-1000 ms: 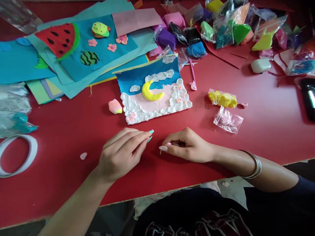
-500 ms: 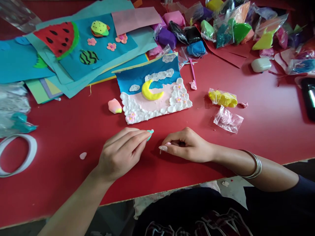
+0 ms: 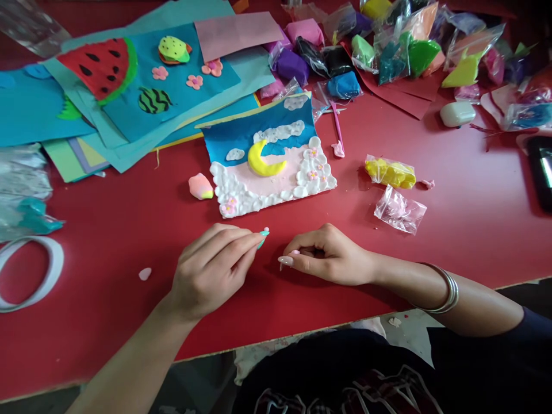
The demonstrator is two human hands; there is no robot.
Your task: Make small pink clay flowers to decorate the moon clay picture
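Note:
My left hand (image 3: pixel 215 264) is closed in a pinch, with a tiny pale pink ball of clay (image 3: pixel 266 229) at its fingertips. My right hand (image 3: pixel 325 256) rests on the table, fingers curled round a bit of pink clay (image 3: pixel 295 252) that shows between thumb and forefinger. Just beyond both hands lies a clay picture (image 3: pixel 259 198) with a yellow crescent moon (image 3: pixel 264 161), white clouds and small pink flowers on a blue and pink ground. Left of it sits a pink lump of clay (image 3: pixel 200 187) with a yellow tip.
A flat pink clay piece (image 3: pixel 145 274) and a white tape ring (image 3: pixel 54 264) lie at left. Bags of yellow clay (image 3: pixel 390 172) and pink clay (image 3: pixel 399 210) are at right, beyond them a pink tool (image 3: pixel 337 129). Many clay bags and paper sheets (image 3: pixel 172 129) fill the back.
The tiny pink ball shows a little more clearly above my left fingertips. My right hand keeps its place, and the things on the table stay put.

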